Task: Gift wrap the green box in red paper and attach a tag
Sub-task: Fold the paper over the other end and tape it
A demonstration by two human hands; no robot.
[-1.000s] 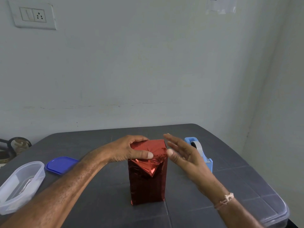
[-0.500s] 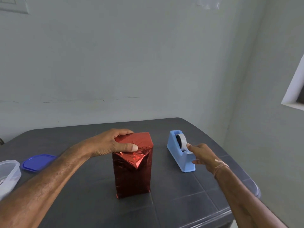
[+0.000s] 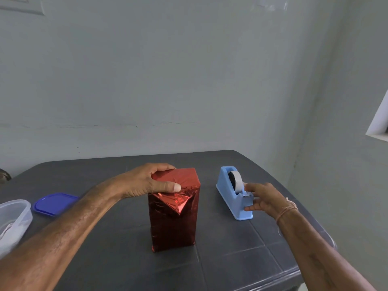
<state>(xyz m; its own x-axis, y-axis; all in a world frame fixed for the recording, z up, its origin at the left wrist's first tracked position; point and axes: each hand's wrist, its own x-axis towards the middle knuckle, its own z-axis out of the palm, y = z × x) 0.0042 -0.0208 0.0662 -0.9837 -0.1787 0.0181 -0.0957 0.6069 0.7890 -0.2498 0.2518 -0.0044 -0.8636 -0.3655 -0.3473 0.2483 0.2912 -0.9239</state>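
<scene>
The left hand (image 3: 147, 182) is gripping the top of the box (image 3: 174, 223); the right hand (image 3: 265, 199), fingers spread, is touching the tape dispenser (image 3: 225, 191).

My right hand (image 3: 265, 198) has left the red-wrapped box (image 3: 174, 217), where it hovered a second ago, and crossed to the blue tape dispenser (image 3: 233, 198). Half a second back it was just reaching the roll; now its fingers touch the cutter end and the dispenser's near side.
</scene>
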